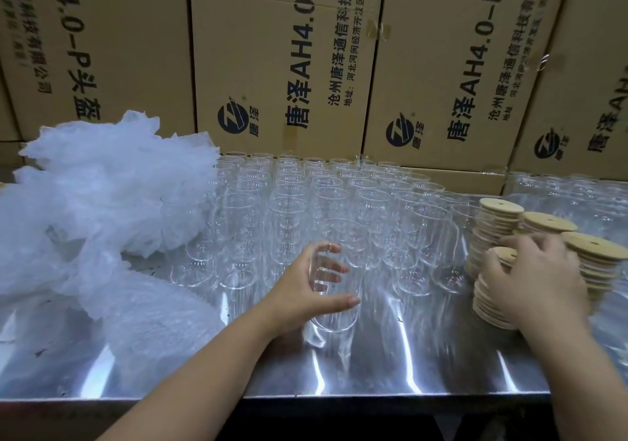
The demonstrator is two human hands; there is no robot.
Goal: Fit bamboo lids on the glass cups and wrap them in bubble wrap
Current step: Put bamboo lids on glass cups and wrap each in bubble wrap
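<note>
Two bare forearms reached in over the front edge of the bench [373,366]. The left hand [306,291] grasped a cup [339,318] round its side, thumb across the near face and fingers showing through the glass on the far face. The cup was upright, mouth up and unlidded, in front of the rows; whether it rested on the bench or was just lifted could not be told. The right hand [533,277] lay on the nearest stack of lids [489,301], fingers bent over the top discs. It was blurred, so whether it had one lid pinched free could not be told.

The step in hand looked to be fetching a lid for that cup. Done well, the right hand would peel off one disc only, taking it by the rim so the uneven stack beneath did not slide. The left hand would keep the cup steady with its mouth level, so the lid could be set flat and pressed evenly rather than cocked to one side. Glass is slick and the neighbours stood close, so the cup wanted room.

Behind stood the other cups [306,185] in close rows, with more lids to the right, a heap of wrap [102,202] to the left, and printed boxes [289,49] along the back.
</note>
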